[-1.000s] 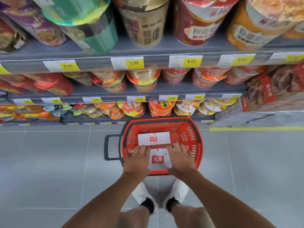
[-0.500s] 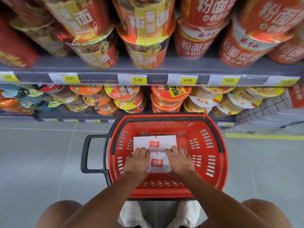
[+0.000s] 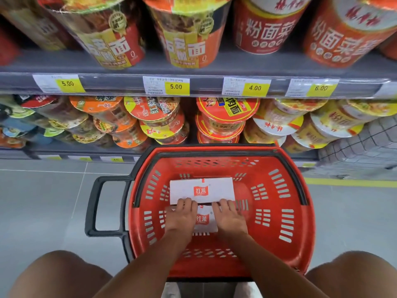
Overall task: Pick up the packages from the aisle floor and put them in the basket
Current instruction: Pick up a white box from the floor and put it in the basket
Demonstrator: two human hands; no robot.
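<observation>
A red plastic basket (image 3: 285, 250) with a black rim stands on the grey floor in front of me. Inside it lie two white packages with red logos. The far package (image 3: 202, 190) rests flat on the basket bottom. The near package (image 3: 204, 220) sits between my hands. My left hand (image 3: 180, 216) grips its left side and my right hand (image 3: 231, 218) grips its right side, fingers reaching over its far edge. Both hands are down inside the basket. The near package is mostly hidden under my hands.
A black handle (image 3: 94, 207) juts out on the basket's left. Shelves (image 3: 204, 82) of instant noodle cups with yellow price tags stand right behind the basket. A wrapped pallet stack (image 3: 363, 147) is at the right. My knees (image 3: 55, 274) frame the bottom.
I have crouched lower, so the basket and shelves look much larger. My hands carried the near package down into the basket, close behind the far package.
</observation>
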